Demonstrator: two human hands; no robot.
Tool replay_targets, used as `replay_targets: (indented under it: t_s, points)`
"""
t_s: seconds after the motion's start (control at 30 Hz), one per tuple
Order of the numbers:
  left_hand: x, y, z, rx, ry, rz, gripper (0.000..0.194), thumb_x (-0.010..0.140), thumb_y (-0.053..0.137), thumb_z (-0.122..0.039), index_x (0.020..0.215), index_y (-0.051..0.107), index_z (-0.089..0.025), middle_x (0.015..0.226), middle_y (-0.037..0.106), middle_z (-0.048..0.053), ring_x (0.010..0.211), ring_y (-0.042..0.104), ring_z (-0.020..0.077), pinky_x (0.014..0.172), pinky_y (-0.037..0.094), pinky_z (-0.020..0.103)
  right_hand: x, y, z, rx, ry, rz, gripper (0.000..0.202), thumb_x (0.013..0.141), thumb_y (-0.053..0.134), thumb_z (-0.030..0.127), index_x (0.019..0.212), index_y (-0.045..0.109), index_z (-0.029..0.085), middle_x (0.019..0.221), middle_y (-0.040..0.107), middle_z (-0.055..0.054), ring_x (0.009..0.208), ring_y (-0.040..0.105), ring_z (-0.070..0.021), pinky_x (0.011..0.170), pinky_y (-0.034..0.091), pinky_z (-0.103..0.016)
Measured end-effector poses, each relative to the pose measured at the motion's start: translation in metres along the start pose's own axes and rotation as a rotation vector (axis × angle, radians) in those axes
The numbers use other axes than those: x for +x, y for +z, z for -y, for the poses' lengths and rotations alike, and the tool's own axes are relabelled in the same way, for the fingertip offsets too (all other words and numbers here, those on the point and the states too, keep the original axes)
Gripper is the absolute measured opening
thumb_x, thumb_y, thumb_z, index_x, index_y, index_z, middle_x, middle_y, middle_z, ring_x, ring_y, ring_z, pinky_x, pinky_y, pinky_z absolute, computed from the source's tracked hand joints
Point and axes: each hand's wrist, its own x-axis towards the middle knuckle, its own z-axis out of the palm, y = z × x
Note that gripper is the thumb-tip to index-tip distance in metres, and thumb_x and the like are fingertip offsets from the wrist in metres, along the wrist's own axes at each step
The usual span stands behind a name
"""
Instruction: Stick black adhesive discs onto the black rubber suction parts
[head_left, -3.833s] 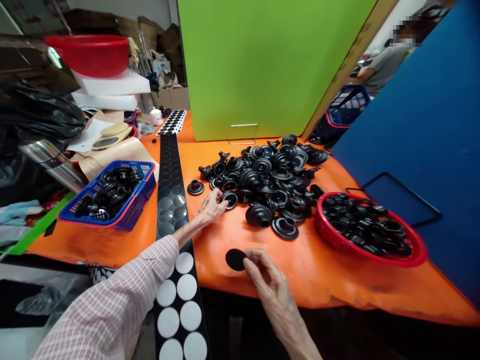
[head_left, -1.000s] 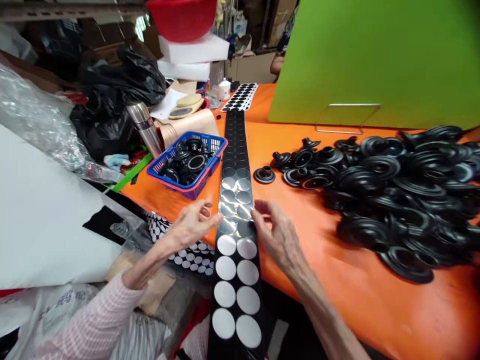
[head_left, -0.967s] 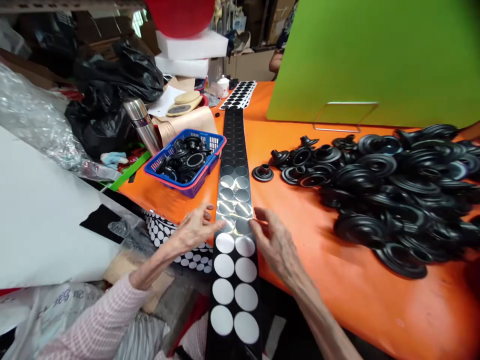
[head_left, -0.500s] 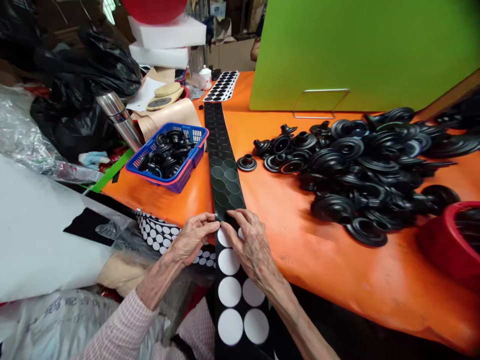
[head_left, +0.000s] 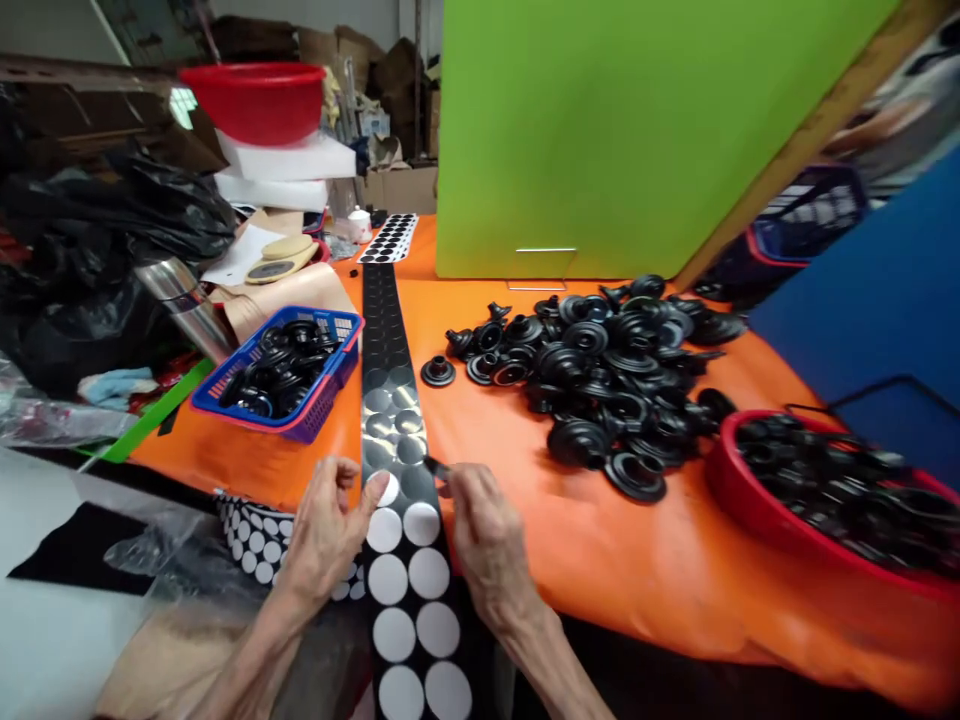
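Observation:
A long black strip (head_left: 388, 340) of round stickers runs away from me along the orange table, with its near end hanging over the front edge. Close to me it carries white circles (head_left: 394, 635) in two columns; farther off its circles are black. My left hand (head_left: 326, 525) is at the strip's left edge, thumb touching the topmost white circle, fingers curled and apart from the thumb. On the right side, my right hand (head_left: 487, 540) pinches a thin black round sticker (head_left: 435, 467), seen nearly edge-on and partly hidden by the fingers.
Black flanged rubber parts (head_left: 600, 360) lie heaped on the right. More fill a red basin (head_left: 724, 500) and a blue basket (head_left: 349, 365). Another dotted strip (head_left: 251, 540) hangs at the left edge. A green board (head_left: 555, 140) stands behind; a steel flask (head_left: 187, 310) leans left.
My view has swung to the right. My hands have moved apart, and the right one now holds a black sticker at the strip's right side.

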Motion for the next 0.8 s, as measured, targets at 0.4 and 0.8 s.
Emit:
replay_targets:
  t_s: [0.4,0.8]
  points:
    - [0.013,0.073,-0.069,0.079,0.182,0.526,0.027,0.079,0.055,-0.041,0.093,0.063,-0.019,0.085,0.062,0.006,0.076,0.062,0.0197,0.076,0.05,0.036,-0.014,-0.048,-0.015,0.526,0.723,-0.279,0.032,0.084,0.055,0.05,0.074,0.056,0.02,0.066,0.058,0.001,0.063,0.057,-0.0137,0.061,0.05,-0.026]
    - [0.136,0.123,-0.086,0.618,0.315,0.065,0.048,0.08,0.051,-0.017,0.127,0.05,-0.011,0.136,0.041,0.024,0.129,0.038,0.0428,0.103,0.032,0.055,-0.05,-0.114,-0.048,0.598,0.931,-0.358,0.037,0.072,0.07,0.054,0.091,0.063,0.023,0.089,0.063,-0.001,0.083,0.06,-0.0171,0.071,0.05,-0.024]
